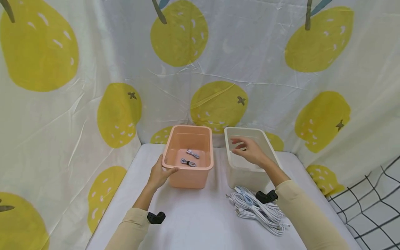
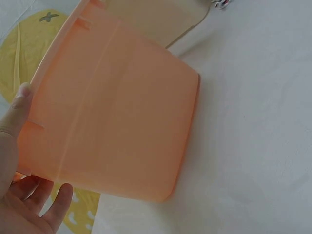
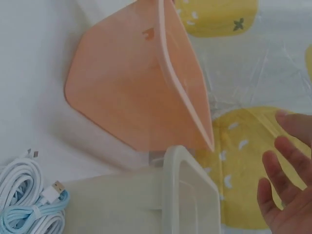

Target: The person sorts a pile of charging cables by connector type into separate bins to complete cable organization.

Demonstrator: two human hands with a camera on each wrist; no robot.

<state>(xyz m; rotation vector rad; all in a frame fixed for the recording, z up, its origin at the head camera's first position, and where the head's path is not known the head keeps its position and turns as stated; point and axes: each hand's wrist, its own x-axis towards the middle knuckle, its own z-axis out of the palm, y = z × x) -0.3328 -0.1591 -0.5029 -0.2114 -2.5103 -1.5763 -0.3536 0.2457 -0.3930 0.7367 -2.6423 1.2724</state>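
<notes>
Two bins stand side by side at the far end of the white worktop: a pink bin on the left and a white bin on the right, near each other with a narrow gap between. The left hand holds the pink bin at its near left corner — thumb laid along the front wall just under the rim, the other fingers round the left side. In the left wrist view the thumb lies flat against the bin's wall and the remaining fingers curl loosely below its base edge. Inside the pink bin lie two small bundled cables, one behind the other, apart from each other and from the hand.

The right hand hangs over the open mouth of the white bin, fingers spread and relaxed, gripping nothing; the right wrist view shows the fingertips clear of the rim. Whether anything lies inside the white bin cannot be told.

In front of the white bin, just beside the right forearm, a loose heap of white and pale blue cables rests on the worktop — nearly touching the bin's front wall. A cloth backdrop printed with yellow fruit closes the worktop in on the left, behind and on the right. At the lower right a black wire grid stands beyond the worktop's edge.
</notes>
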